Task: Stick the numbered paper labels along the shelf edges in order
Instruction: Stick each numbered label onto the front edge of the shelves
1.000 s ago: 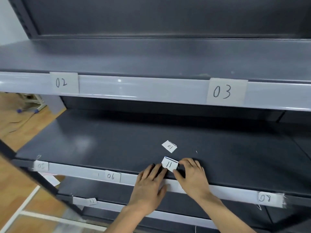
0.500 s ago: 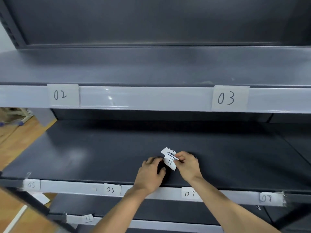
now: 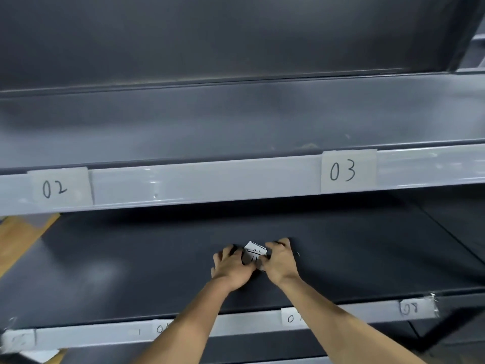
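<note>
Dark grey sheet metal forms the middle shelf [image 3: 126, 264], and on its surface, about midway along and back from the near edge, both hands meet over small white paper slips [image 3: 255, 251] marked in black pen. The left hand [image 3: 231, 269] has its fingers curled onto the left side of the slips; the right hand [image 3: 280, 261] pinches their right side between thumb and bent fingers. The writing on the slips is too blurred to read. Along this shelf's near pale grey edge strip [image 3: 249, 324] sit stuck paper labels: the 08 label [image 3: 410, 308] at the right, two labels partly hidden by the forearms, and a blurred label [image 3: 18, 340] at the far left. The upper shelf's edge strip [image 3: 210, 182] carries the 02 label [image 3: 56, 189] at the left and the 03 label [image 3: 346, 170] at the right. Light wooden floor [image 3: 18, 237] shows at the left
</note>
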